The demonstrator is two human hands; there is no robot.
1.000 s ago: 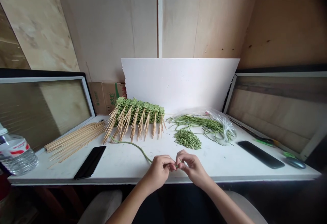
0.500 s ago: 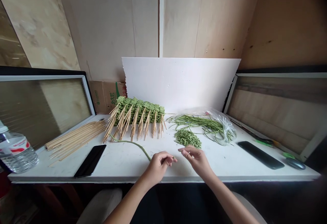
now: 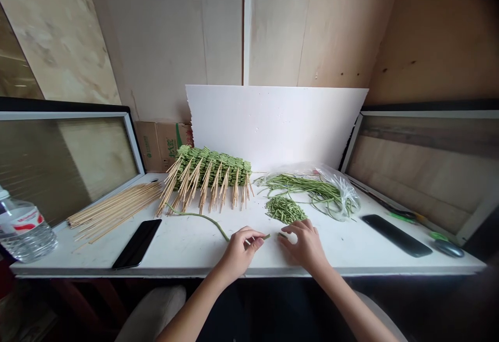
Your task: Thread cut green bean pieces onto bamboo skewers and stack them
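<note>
My left hand [image 3: 240, 250] is closed round a long green bean [image 3: 210, 221]. The bean trails left across the table, and its cut tip pokes out past my thumb and fingers. Opposite it, my right hand [image 3: 304, 242] pinches a short piece of green bean [image 3: 283, 235], apart from the tip in my left hand. Just beyond my right hand lies a heap of short bean pieces [image 3: 284, 209]. Behind it, long green beans [image 3: 307, 185] spill from a clear plastic bag [image 3: 345, 188]. Left of these are stacked skewers of bean pieces [image 3: 216, 165], their bare stick ends pointing toward me.
Loose bamboo sticks [image 3: 117, 207] and a black phone [image 3: 137, 243] lie on the left, near a water bottle [image 3: 25, 230]. On the right are a dark flat device [image 3: 396, 235] and a computer mouse [image 3: 449, 248]. A white board [image 3: 276, 126] stands at the back.
My right hand has turned over and now holds a short bean piece clear of the bean's tip. More of the tip shows beyond my left fingers. The view has shifted slightly.
</note>
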